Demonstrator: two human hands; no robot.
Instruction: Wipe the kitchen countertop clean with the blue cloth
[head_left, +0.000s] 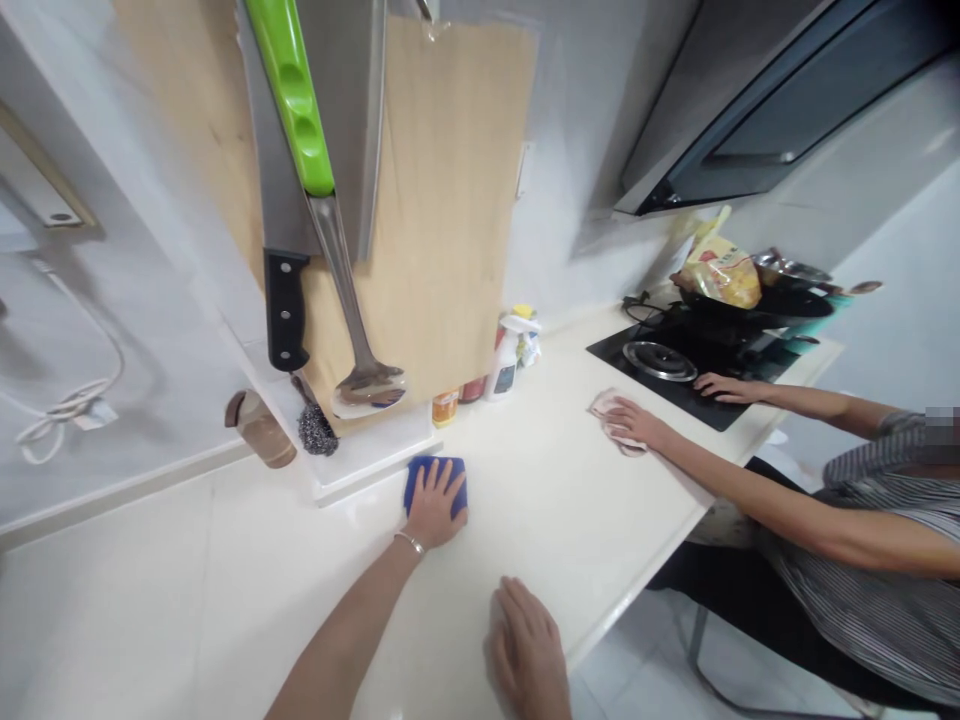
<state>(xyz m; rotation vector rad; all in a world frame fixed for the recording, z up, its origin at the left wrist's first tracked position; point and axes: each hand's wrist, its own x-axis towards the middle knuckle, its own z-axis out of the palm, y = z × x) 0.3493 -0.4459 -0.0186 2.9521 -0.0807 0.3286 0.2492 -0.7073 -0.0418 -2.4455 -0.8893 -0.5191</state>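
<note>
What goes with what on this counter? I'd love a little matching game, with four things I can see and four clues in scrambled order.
Things:
1. The wearer's left hand
2. The wearer's right hand
3. Ladle
4. Knife

Clues:
A. Has a black handle
B. Spread on a blue cloth
C. Has a green handle
D. Near the front edge of the counter

Pairs: 1-B, 2-D, 3-C, 4-A.

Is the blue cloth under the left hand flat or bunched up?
Flat: beneath the spread left hand, the blue cloth shows fairly straight edges and no bunching. Whether it is folded, I cannot tell.
</note>
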